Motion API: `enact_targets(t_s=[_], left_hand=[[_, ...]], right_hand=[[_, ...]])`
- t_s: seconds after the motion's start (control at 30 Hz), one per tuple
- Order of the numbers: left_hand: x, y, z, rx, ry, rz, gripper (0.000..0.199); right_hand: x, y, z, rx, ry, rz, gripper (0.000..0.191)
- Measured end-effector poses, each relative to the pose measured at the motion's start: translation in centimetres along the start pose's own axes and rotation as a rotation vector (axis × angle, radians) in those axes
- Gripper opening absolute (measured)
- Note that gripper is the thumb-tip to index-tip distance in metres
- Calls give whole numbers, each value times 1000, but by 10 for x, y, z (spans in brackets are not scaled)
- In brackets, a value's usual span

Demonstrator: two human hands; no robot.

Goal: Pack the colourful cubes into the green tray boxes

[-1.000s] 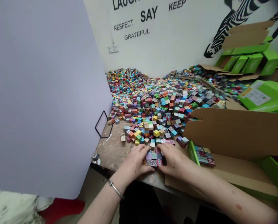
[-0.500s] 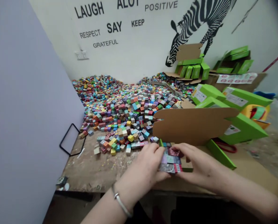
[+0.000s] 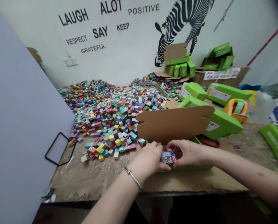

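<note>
Both hands meet over an open cardboard box (image 3: pixel 176 123) with its brown lid flap standing up behind them. My left hand (image 3: pixel 151 157), with a silver bracelet at the wrist, grips the left side of a small group of patterned blocks (image 3: pixel 168 158). From the right, my right hand (image 3: pixel 187 152) closes its curved fingers and thumb around the same blocks. Purple, pale green, grey and red faces show between the hands. Much of the box's inside is hidden by the hands.
A large heap of small colourful blocks (image 3: pixel 110 109) spreads back to the wall. Green boxes (image 3: pixel 225 123) and a yellow tape dispenser (image 3: pixel 235 109) lie on the right. A black wire frame (image 3: pixel 59 148) stands at the left edge beside a pale panel (image 3: pixel 24 112).
The view has turned right. Both hands, still around the blocks, are lower into the box, and the right hand's fingers have drawn closer to the left hand.
</note>
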State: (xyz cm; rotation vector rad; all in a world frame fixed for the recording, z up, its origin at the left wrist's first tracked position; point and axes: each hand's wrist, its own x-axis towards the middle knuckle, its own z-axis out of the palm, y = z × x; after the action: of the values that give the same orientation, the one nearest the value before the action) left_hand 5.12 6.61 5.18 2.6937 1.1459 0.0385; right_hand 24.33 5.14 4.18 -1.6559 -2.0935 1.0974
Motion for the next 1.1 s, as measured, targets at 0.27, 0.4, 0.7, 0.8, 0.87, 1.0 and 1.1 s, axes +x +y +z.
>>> enact_targets(t_s=[0.27, 0.4, 0.7, 0.8, 0.87, 1.0, 1.1], left_hand=[[-8, 0, 10, 36, 55, 47, 55], [-21, 6, 22, 60, 87, 13, 56], [-35, -6, 56, 33, 486, -24, 42], [-46, -8, 65, 0, 588, -77, 41], [-52, -6, 71, -21, 599, -89, 42], [-57, -2, 78, -38, 617, -91, 44], [-58, 0, 81, -39, 614, -95, 44]], right_hand=[[6, 24, 0, 200, -129, -18, 66], [0, 30, 6, 152, -59, -71, 50], [6, 2, 29, -226, 223, -311, 33], [17, -5, 32, -261, 180, -256, 33], [22, -6, 32, -245, 154, -237, 31], [27, -8, 29, -144, 111, -223, 26], [28, -10, 26, -60, 87, -180, 21]])
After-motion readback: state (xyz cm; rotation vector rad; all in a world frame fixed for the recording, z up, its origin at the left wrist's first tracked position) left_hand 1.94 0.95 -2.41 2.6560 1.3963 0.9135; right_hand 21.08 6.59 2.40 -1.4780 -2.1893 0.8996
